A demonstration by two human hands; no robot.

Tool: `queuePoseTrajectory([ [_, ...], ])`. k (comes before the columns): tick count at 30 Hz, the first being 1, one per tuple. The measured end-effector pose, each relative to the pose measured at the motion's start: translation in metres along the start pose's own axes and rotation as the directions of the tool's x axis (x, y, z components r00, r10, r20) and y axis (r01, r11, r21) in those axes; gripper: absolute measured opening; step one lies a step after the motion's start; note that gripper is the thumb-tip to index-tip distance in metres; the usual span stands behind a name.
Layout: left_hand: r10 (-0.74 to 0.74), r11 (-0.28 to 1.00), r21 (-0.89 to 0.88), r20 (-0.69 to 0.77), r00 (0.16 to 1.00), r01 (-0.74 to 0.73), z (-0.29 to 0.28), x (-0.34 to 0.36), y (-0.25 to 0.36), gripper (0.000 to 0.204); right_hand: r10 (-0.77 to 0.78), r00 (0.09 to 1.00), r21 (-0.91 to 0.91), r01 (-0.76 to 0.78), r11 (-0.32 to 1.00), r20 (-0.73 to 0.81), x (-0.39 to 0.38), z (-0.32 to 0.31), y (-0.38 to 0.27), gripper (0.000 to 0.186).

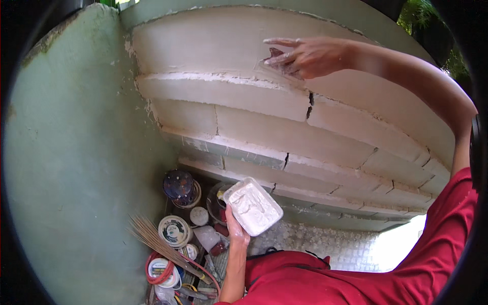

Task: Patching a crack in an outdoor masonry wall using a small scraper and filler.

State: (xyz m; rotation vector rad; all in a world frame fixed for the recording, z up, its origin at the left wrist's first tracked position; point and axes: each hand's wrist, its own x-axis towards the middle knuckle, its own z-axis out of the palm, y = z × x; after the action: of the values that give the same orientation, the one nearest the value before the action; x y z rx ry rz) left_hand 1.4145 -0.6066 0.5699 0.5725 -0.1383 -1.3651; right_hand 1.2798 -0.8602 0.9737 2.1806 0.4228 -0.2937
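My left hand [236, 229] is closed on a white rectangular tub [277, 216], held in front of my body with its top facing up. White paste [250, 203] fills it, the surface smeared and uneven. Up at the pale wall [203, 43], my right hand [315, 57] has its index finger stretched along the surface, all fingers coated with white. Between those fingers is a small flat dark reddish piece [275, 52]; most of it is covered, so its kind is unclear. A rough white ledge runs just below this hand.
Stepped wall blocks with dark cracks [310, 104] curve down below. A green wall [76, 152] stands at left. Paint buckets [175, 231], a stick broom [157, 239], a red hose [152, 277] and loose tools crowd the lower left. Tiled floor [325, 239] lies beneath.
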Motion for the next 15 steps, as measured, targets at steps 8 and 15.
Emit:
queuePoseTrajectory([
  [8, -0.03, 0.999, 0.019, -0.016, 0.999, 0.03, -0.004, -0.019, 0.011, 0.059, 0.21, 0.903, -0.211, -0.137, 0.968, 0.375, 0.002, -0.115, -0.015, 0.023],
  [15, -0.101, 0.993, 0.069, 0.069, 0.993, 0.096, -0.014, -0.007, 0.037, 0.059, 0.982, -0.012, 0.419, -0.905, 0.07, -0.19, -0.041, -0.047, -0.146, 0.026],
])
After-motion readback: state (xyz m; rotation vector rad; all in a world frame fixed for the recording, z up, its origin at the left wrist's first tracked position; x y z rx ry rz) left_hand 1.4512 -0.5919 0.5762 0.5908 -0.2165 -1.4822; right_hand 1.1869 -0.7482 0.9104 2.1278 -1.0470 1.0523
